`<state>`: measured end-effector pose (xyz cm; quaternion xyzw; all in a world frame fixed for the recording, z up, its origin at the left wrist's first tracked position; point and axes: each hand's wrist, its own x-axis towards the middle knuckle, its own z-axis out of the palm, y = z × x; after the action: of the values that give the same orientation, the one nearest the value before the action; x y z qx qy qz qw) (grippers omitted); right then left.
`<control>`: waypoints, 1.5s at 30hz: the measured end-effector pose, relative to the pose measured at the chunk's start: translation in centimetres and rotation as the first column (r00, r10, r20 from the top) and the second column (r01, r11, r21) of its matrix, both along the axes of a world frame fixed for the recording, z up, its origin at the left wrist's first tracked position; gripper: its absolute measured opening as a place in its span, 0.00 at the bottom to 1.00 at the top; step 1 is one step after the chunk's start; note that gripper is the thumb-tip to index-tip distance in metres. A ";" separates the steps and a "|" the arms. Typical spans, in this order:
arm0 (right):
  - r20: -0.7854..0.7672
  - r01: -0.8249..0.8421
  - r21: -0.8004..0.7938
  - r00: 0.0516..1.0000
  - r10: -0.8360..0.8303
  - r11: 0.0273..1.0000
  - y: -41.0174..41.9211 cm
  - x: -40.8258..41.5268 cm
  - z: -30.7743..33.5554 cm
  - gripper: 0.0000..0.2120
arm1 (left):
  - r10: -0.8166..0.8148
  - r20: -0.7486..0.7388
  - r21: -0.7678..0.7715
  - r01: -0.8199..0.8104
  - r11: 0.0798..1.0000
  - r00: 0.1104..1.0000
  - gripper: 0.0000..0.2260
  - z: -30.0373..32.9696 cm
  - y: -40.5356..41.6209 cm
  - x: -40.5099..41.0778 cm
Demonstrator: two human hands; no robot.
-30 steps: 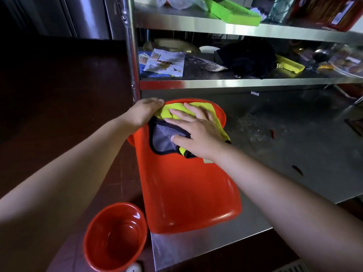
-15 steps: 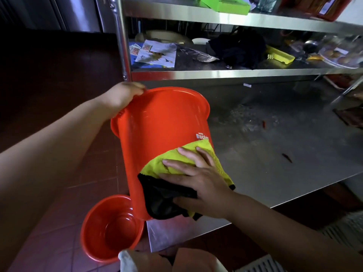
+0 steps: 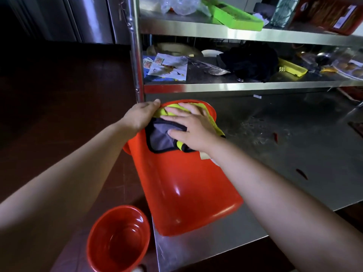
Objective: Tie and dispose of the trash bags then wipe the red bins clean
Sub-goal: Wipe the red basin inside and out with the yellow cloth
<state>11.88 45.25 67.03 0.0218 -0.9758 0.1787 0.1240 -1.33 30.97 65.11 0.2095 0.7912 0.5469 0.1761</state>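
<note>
Both hands work the red bin (image 3: 188,185) lying on the bench (image 3: 294,154): our left hand (image 3: 140,116) grips its rim to steady it while our right hand's (image 3: 191,128) flat, spread fingers (image 3: 176,111) press the cloth (image 3: 161,138).

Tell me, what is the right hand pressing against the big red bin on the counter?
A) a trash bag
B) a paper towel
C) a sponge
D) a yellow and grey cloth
D: the right hand lies flat, fingers spread, on a yellow and grey cloth against the side of the red bin.
</note>
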 end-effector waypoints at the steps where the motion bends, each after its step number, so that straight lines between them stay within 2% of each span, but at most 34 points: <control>1: -0.013 -0.021 -0.001 1.000 0.021 1.000 0.0 0.0 -0.2 0.20 | 0.012 -0.026 0.000 -0.012 1.000 1.000 0.21 -0.2 -0.5 0.2; 4: -0.054 -0.031 -0.133 0.998 0.024 0.991 0.7 0.5 -0.8 0.21 | 0.050 -0.131 0.033 -0.046 0.998 0.990 0.23 -1.3 -2.2 0.5; 7: -0.036 0.066 -0.383 0.996 -0.086 0.921 2.1 1.2 -1.5 0.22 | 0.088 -0.172 0.080 -0.075 0.994 0.981 0.22 -1.7 -3.8 1.2; 11: 0.103 0.216 -0.703 0.974 -0.204 0.677 3.2 2.1 -2.4 0.14 | 0.114 -0.138 0.125 -0.097 0.987 0.984 0.23 -1.9 -5.5 2.2; 14: 0.196 0.324 -0.824 0.933 -0.302 0.466 3.6 2.4 -2.9 0.04 | 0.128 -0.067 0.142 -0.118 0.983 0.989 0.20 -2.3 -6.5 2.4; 16: 0.228 0.353 -0.843 0.918 -0.325 0.407 3.4 2.3 -2.7 0.03 | 0.123 -0.012 0.157 -0.119 0.980 0.992 0.19 -2.6 -7.2 2.5; 17: 0.249 0.378 -0.822 0.912 -0.326 0.427 3.1 2.2 -2.4 0.03 | 0.121 0.003 0.162 -0.120 0.980 0.993 0.18 -2.6 -7.5 2.7; 19: 0.263 0.404 -0.743 0.909 -0.323 0.533 2.3 1.9 -1.6 0.04 | 0.118 0.010 0.161 -0.118 0.980 0.993 0.17 -2.7 -7.9 3.1; 21: 0.207 0.367 -0.643 0.928 -0.309 0.672 1.2 1.7 -1.0 0.11 | 0.107 0.011 0.148 -0.108 0.983 0.994 0.17 -2.7 -8.1 3.4; 23: 0.124 0.333 -0.393 0.943 -0.309 0.857 -0.2 2.0 -0.7 0.23 | 0.066 0.030 0.147 -0.070 0.987 0.997 0.17 -2.6 -8.1 3.7; 25: 0.074 0.329 -0.072 0.943 -0.324 0.942 -2.0 2.5 -0.6 0.32 | 0.024 0.034 0.148 -0.029 0.988 0.999 0.17 -2.1 -7.7 3.5; 27: 0.080 0.307 0.155 0.943 -0.322 0.939 -4.4 3.3 -0.7 0.38 | -0.004 0.007 0.164 0.003 0.986 1.000 0.14 -0.9 -6.5 3.2; 30: 0.048 0.179 0.341 0.977 -0.207 0.923 -8.5 4.3 -1.5 0.38 | -0.070 -0.066 0.121 0.077 0.990 0.995 0.10 1.4 -4.0 2.3; 33: -0.007 0.105 0.386 0.994 -0.111 0.917 -9.7 4.6 -2.0 0.32 | -0.105 -0.058 -0.078 0.100 0.992 0.993 0.17 2.2 -2.7 1.4; 36: 0.018 0.094 0.323 0.994 -0.106 0.942 -7.5 4.3 -1.7 0.28 | -0.071 -0.094 -0.105 0.061 0.993 0.993 0.21 1.7 -2.7 1.1; 38: 0.035 0.073 0.316 0.995 -0.088 0.946 -6.2 4.1 -1.5 0.28 | -0.051 -0.106 -0.066 0.044 0.997 0.993 0.22 1.3 -2.7 1.4; 42: 0.055 0.025 0.367 0.997 -0.048 0.930 -4.7 4.1 -1.7 0.27 | -0.088 0.035 0.208 0.079 0.975 0.995 0.20 -0.3 -3.1 3.1; 45: 0.047 0.000 0.407 0.999 -0.021 0.913 -3.8 4.2 -2.0 0.28 | -0.097 0.046 0.258 0.082 0.963 0.994 0.25 -1.7 -3.3 4.0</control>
<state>16.10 41.46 65.04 0.0373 -0.9946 -0.0284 0.0930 2.64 27.66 63.38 0.2498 0.6983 0.6417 0.1952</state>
